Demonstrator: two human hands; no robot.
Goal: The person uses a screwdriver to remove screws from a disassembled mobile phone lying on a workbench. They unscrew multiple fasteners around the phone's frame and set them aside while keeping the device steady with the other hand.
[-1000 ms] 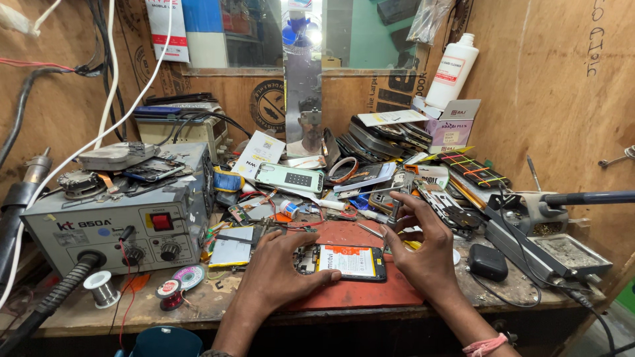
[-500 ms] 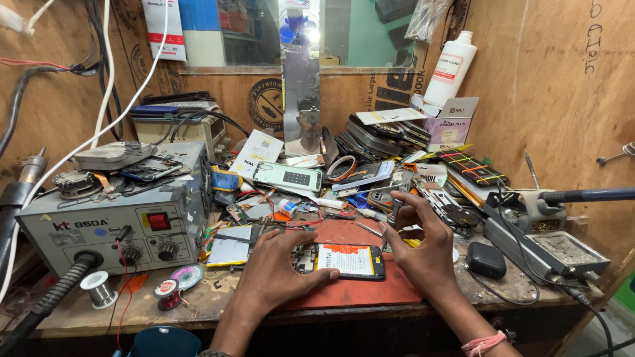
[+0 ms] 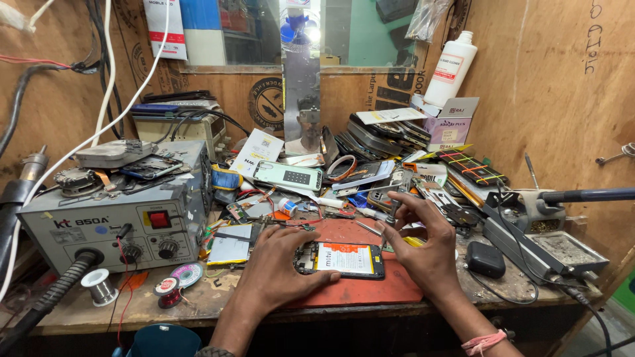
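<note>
**Opened phone steadied on the mat while a small tool is brought in**

An opened phone, back cover off and its battery exposed, is laid flat on the red mat at the near middle of the desk. The left hand is rested on the mat at the phone's left end, the thumb lying along its near edge and the fingers curled at its far left corner, so the phone is braced rather than lifted. The right hand is raised just right of the phone; a thin metal tool, too small to be identified with certainty, is pinched between thumb and forefinger, the other fingers being loosely spread.

The step in hand is judged to be work on the phone's internals, with the tool being positioned. For the next move, a steady left-hand brace and a fine, well-aimed descent of the tool tip to the board would be called for.

A grey rework station is placed at the left, solder spools near it, a stack of phones at the far middle, and a white bottle far right.
</note>
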